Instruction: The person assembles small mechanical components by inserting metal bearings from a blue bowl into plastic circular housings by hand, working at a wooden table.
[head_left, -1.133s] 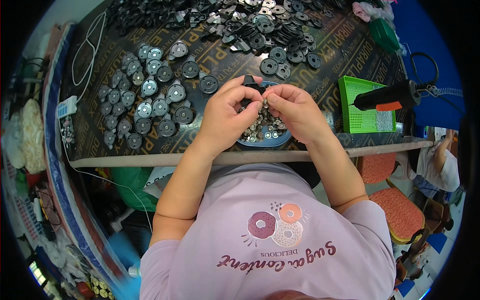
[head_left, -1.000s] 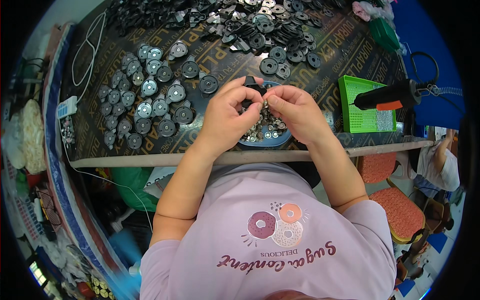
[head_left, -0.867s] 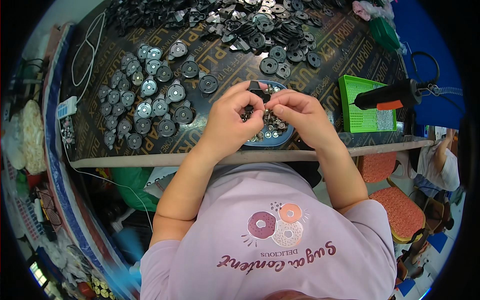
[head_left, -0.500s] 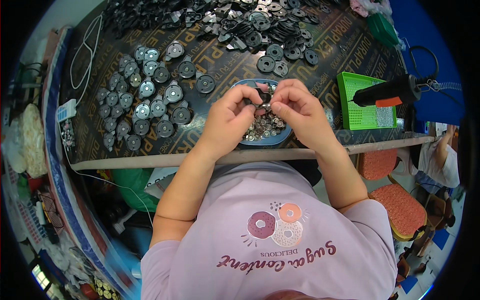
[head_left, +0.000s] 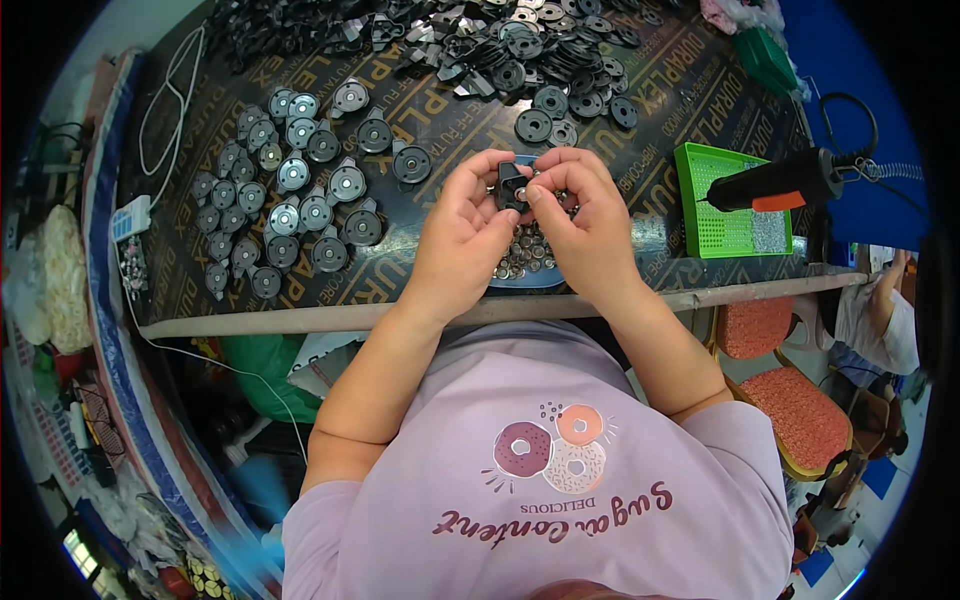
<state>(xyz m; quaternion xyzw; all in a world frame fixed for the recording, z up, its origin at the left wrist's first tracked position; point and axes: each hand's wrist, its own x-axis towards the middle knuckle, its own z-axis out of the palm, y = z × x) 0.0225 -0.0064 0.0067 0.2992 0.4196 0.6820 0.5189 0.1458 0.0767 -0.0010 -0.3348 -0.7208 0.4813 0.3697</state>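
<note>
Black part (head_left: 509,183), clasped in left grip (head_left: 460,228); metal cap (head_left: 521,194) at right grip's (head_left: 585,220) pinched fingertips.
Blue dish (head_left: 525,283) below both; a slanted press or loose pinch could drop the cap there.

The hands (head_left: 460,225) partly hide the black piece (head_left: 510,183) and blue tray (head_left: 530,284); the top edge crops the black heap (head_left: 510,48).

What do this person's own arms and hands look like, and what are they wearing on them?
The left hand and right hand are ungloved, and no watch or bracelet shows on either wrist. Both forearms are bare below short, pale lilac sleeves, part of a shirt with a doughnut print.
</note>
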